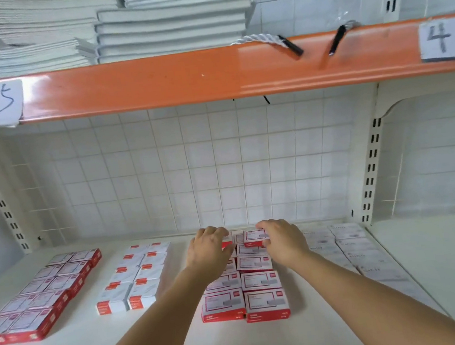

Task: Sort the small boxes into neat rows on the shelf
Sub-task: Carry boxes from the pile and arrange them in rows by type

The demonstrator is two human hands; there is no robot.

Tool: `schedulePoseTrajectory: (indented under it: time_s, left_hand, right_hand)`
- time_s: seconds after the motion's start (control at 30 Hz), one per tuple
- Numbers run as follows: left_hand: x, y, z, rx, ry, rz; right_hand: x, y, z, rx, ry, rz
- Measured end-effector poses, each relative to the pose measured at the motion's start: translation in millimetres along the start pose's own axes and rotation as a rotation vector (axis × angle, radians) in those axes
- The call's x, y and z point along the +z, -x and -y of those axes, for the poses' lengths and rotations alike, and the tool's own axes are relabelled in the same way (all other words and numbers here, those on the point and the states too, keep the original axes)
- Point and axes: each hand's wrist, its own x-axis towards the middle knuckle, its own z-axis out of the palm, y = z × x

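Small red-and-white boxes lie in a double row (258, 282) down the middle of the cream shelf (182, 336). Both my arms reach to the far end of that row. My left hand (209, 249) lies over the back of the left column, fingers curled down onto a box that is mostly hidden beneath it. My right hand (282, 240) grips a raised red-and-white box (253, 237) at the back of the right column, thumb on its front edge. That box sits higher than its neighbours.
Further box rows lie on the shelf: red-sided ones at far left (44, 295), white ones with red tabs (139, 276), pale white ones at right (351, 251). An orange beam (209, 75) with paper labels runs overhead, stacked white pads above it. A tiled wall closes the back.
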Motion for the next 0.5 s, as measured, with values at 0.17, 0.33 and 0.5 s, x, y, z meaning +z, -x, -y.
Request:
schedulePoseTrajectory:
  time_s: [0.17,0.33,0.5]
  left_hand:
    - [3.5,-14.4,9.4,0.018,0.019,0.014]
    - [7.6,-20.7,13.0,0.055,0.029,0.021]
    - [10.4,-25.9,4.4,0.130,0.041,0.025]
  right_hand:
    - [10.2,-16.2,4.7,0.021,-0.011,0.009]
    - [18.1,-23.7,9.0,0.024,-0.057,0.041]
    - [15.1,-18.3,5.6,0.019,-0.027,-0.020]
